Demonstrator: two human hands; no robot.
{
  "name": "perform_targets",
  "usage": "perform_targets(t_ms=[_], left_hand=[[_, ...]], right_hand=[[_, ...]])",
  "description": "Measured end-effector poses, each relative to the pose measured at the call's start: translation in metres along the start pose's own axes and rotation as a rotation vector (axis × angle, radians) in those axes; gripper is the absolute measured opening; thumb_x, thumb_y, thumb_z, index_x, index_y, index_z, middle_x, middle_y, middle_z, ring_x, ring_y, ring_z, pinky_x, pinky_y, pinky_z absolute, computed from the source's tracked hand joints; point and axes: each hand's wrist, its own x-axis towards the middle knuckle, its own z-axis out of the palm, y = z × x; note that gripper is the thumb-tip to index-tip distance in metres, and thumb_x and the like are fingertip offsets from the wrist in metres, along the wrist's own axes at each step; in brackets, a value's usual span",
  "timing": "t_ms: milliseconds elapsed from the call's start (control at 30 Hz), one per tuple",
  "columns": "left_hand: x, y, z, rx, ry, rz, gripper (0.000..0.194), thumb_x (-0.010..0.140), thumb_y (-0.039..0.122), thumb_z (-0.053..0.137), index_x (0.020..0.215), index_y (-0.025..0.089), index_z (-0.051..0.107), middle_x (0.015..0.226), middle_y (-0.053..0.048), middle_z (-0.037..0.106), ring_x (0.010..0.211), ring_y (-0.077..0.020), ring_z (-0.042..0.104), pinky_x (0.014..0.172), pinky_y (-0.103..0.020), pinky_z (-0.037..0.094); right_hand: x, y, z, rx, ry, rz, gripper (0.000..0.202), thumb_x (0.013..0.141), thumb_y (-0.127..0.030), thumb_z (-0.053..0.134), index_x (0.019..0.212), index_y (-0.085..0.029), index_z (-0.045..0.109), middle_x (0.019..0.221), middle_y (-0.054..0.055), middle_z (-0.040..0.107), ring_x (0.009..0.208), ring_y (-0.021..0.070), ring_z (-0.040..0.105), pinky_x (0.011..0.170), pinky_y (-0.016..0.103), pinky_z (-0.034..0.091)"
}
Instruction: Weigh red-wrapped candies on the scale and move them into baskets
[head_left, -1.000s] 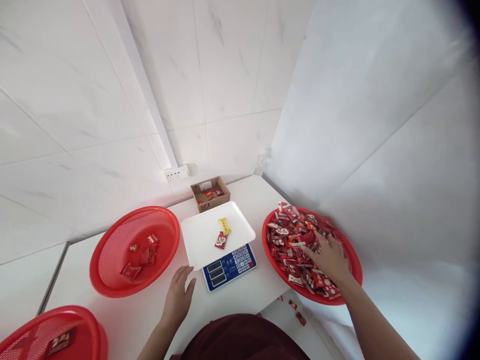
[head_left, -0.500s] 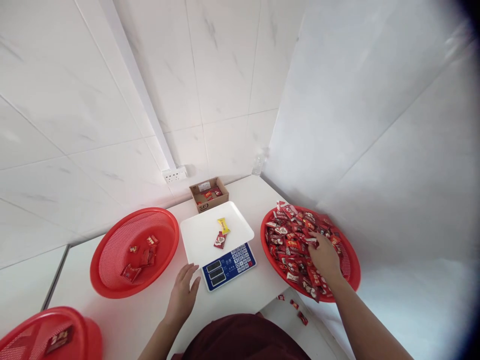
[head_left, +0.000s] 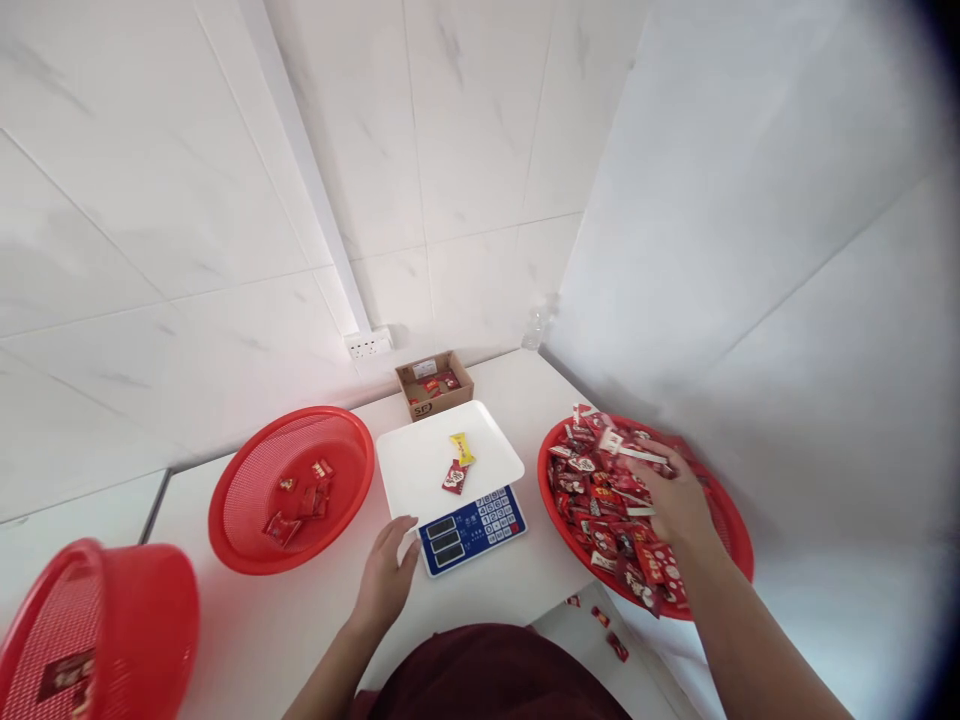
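Note:
My right hand (head_left: 679, 495) is over the right-hand red plastic basket (head_left: 553, 500), its fingers closed on wrapped candies (head_left: 626, 450) that are blurred by motion. Beneath it lies a heap of red wrapped candies (head_left: 600, 510). My left hand (head_left: 390, 570) rests beside the lower left corner of a digital scale (head_left: 476, 530), with fingers apart and nothing in them. On the scale's white tray (head_left: 409, 470) lie a yellow-wrapped candy (head_left: 463, 449) and a red packet (head_left: 454, 477), touching each other.
A small cardboard box (head_left: 442, 403) with red packets stands behind the scale. To the left is a red basket (head_left: 360, 470) holding several packets; another red basket (head_left: 150, 620) is at the lower left. Several candies (head_left: 616, 646) lie low down near the table edge.
My right hand has come up slightly from the heap with candies in its fingers. The view has shifted, and the lower left basket now appears more tilted. My left hand stays by the scale.

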Motion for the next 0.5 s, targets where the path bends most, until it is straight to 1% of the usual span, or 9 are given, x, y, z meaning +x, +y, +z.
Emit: perform_targets(t_ms=[33,67,133,200,233,300,367,433,500], left_hand=[[0.0,0.011,0.003,-0.104,-0.041,-0.065,0.03,0.075,0.036,0.061,0.102,0.024,0.064,0.114,-0.009,0.064,0.11,-0.0256,0.056,0.099,-0.045,0.041],[0.0,0.023,0.007,-0.235,-0.096,-0.147,0.033,0.074,0.035,0.064,0.104,0.024,0.063,0.114,-0.009,0.064,0.109,-0.025,0.057,0.098,-0.043,0.042],[0.001,0.046,0.017,-0.558,-0.24,-0.293,0.042,0.074,0.037,0.066,0.112,0.024,0.058,0.115,-0.009,0.063,0.108,-0.0234,0.058,0.093,-0.039,0.045],[0.002,0.063,0.026,-0.86,-0.385,-0.408,0.048,0.076,0.04,0.065,0.12,0.025,0.053,0.115,-0.008,0.063,0.103,-0.021,0.059,0.086,-0.037,0.049],[0.002,0.068,0.03,-0.975,-0.429,-0.451,0.049,0.077,0.041,0.064,0.122,0.025,0.052,0.112,-0.007,0.064,0.096,-0.0193,0.061,0.081,-0.035,0.05],[0.004,0.073,0.035,-1.118,-0.439,-0.522,0.049,0.077,0.043,0.064,0.121,0.024,0.053,0.099,-0.005,0.067,0.076,-0.0148,0.063,0.071,-0.031,0.051],[0.005,0.071,0.035,-1.178,-0.363,-0.574,0.044,0.078,0.043,0.064,0.115,0.021,0.056,0.087,-0.003,0.067,0.063,-0.0116,0.06,0.064,-0.028,0.05],[0.008,0.064,0.031,-1.21,-0.264,-0.609,0.034,0.08,0.041,0.062,0.105,0.019,0.06,0.085,-0.004,0.068,0.065,-0.0126,0.062,0.067,-0.027,0.051],[0.012,0.057,0.024,-1.22,-0.153,-0.656,0.023,0.084,0.035,0.058,0.097,0.016,0.061,0.087,-0.005,0.069,0.073,-0.0143,0.064,0.074,-0.029,0.051]], right_hand=[[-0.01,-0.004,0.014,0.151,-0.143,0.122,0.05,0.064,-0.028,0.067,0.113,-0.027,0.055,0.082,0.001,0.068,0.062,0.017,0.06,0.055,0.03,0.047],[-0.022,-0.008,0.03,0.254,-0.325,0.232,0.053,0.063,-0.025,0.069,0.113,-0.027,0.055,0.083,0.001,0.068,0.063,0.0168,0.061,0.055,0.029,0.048],[-0.05,-0.01,0.064,0.386,-0.617,0.385,0.051,0.061,-0.02,0.071,0.11,-0.026,0.056,0.081,0.0,0.069,0.063,0.015,0.062,0.056,0.028,0.049],[-0.08,-0.009,0.095,0.411,-0.83,0.527,0.045,0.062,-0.018,0.071,0.105,-0.024,0.059,0.076,0.0,0.069,0.063,0.0137,0.063,0.059,0.026,0.051],[-0.093,-0.006,0.107,0.405,-0.899,0.562,0.043,0.062,-0.017,0.072,0.103,-0.023,0.06,0.073,0.0,0.068,0.062,0.0131,0.062,0.058,0.025,0.05],[-0.113,0.001,0.123,0.392,-0.966,0.603,0.039,0.062,-0.017,0.072,0.1,-0.021,0.061,0.07,-0.001,0.068,0.06,0.0119,0.062,0.057,0.023,0.05],[-0.121,0.01,0.13,0.388,-0.953,0.627,0.039,0.063,-0.016,0.072,0.099,-0.021,0.06,0.071,-0.001,0.068,0.059,0.011,0.062,0.056,0.022,0.051],[-0.118,0.021,0.131,0.39,-0.902,0.662,0.037,0.064,-0.016,0.072,0.098,-0.021,0.059,0.074,0.0,0.069,0.061,0.0112,0.063,0.056,0.021,0.051],[-0.108,0.032,0.132,0.394,-0.827,0.708,0.033,0.066,-0.015,0.071,0.096,-0.02,0.058,0.074,0.001,0.069,0.063,0.0123,0.065,0.056,0.022,0.051]])
